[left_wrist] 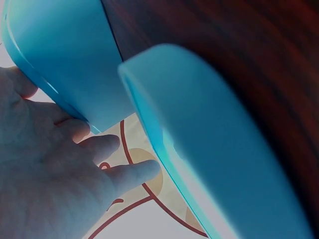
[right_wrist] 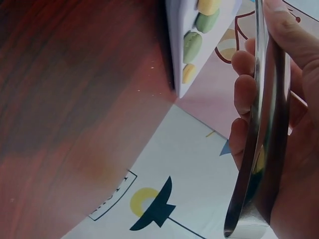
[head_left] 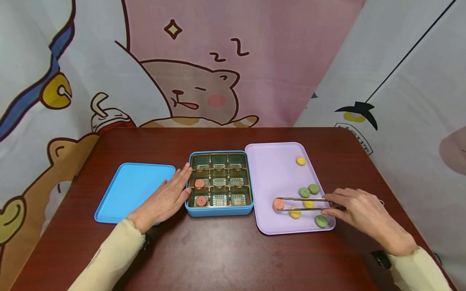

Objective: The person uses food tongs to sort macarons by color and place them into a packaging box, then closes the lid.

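My left hand (head_left: 164,202) lies with straight fingers against the left side of a blue box (head_left: 220,211). Inside the box a gold tray (head_left: 219,180) is split into several compartments. Two orange macaron-like pieces (head_left: 201,201) sit in its left column, in the middle and front compartments. My right hand (head_left: 358,210) grips metal tongs (right_wrist: 271,109) by the middle. Their tips stand on either side of a third orange piece (head_left: 278,203) over the lilac tray (head_left: 273,169); whether it is lifted, I cannot tell. Yellow pieces (head_left: 300,161) and green pieces (head_left: 321,221) lie on that tray.
A blue lid (head_left: 134,190) lies on the brown table (head_left: 218,254), left of the box and partly under my left forearm's line. The lilac tray stands close against the box's right side. Behind the table hangs a printed cartoon cloth (head_left: 276,60).
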`<state>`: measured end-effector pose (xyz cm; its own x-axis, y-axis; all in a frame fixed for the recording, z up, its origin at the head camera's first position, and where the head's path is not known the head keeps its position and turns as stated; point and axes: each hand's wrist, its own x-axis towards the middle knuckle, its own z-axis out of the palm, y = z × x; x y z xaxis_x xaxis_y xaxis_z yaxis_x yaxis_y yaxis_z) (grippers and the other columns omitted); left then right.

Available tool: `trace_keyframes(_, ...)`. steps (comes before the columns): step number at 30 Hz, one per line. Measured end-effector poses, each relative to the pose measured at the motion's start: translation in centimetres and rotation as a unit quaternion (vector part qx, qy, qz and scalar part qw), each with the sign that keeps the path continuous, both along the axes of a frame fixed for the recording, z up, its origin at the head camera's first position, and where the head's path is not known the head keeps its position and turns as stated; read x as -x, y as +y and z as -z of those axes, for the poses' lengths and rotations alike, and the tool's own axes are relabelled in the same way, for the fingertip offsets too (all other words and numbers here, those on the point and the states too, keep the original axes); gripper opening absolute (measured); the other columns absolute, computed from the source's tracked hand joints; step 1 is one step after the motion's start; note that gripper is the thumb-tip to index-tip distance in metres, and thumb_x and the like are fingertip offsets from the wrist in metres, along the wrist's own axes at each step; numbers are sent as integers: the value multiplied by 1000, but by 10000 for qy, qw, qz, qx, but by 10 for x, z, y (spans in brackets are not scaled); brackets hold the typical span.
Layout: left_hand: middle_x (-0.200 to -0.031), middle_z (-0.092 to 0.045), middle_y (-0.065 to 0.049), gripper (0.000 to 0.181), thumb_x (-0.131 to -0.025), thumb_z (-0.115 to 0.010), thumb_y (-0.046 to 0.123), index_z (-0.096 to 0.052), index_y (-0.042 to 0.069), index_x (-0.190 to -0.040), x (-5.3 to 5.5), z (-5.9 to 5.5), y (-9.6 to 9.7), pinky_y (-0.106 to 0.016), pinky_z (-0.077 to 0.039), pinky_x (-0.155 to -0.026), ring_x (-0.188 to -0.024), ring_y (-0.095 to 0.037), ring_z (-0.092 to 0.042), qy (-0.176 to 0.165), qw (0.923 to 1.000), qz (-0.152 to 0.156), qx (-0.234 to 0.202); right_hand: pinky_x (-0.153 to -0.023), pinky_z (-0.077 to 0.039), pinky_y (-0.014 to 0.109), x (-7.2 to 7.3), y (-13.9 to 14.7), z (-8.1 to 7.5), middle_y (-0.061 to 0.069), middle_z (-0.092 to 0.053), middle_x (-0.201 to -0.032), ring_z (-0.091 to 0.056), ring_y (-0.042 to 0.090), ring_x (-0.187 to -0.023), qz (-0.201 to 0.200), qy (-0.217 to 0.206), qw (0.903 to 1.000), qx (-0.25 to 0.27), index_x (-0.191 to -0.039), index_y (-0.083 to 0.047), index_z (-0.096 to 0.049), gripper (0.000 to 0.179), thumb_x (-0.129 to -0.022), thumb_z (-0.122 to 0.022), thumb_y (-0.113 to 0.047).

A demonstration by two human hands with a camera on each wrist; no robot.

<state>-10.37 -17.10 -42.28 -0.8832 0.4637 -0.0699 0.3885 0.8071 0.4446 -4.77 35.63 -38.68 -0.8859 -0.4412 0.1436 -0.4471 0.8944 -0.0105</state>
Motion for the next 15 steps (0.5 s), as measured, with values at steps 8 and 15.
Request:
trace_keyframes(8, -174, -4, -4, 65, -114, -35, 40, -12, 11, -167, -1, 0, -1, -70, -21, -117, -158, -35, -11, 21, 10000, 2, -28, -51, -47, 26, 5, -4, -6, -5, -72, -85, -57, 9, -65, -392, 690, 9963, 331, -103, -14, -83, 47, -65, -96, -39)
trace_keyframes(15, -174, -5, -4, 64, -114, -34, 38, -14, 10, -167, -1, -1, 0, -70, -21, -117, -158, -35, -12, 49, 10000, 18, -28, -51, -47, 26, 13, -14, -11, -7, -71, -86, -57, 7, -67, -637, 843, 9928, 559, -104, -14, -82, 45, -71, -92, -43)
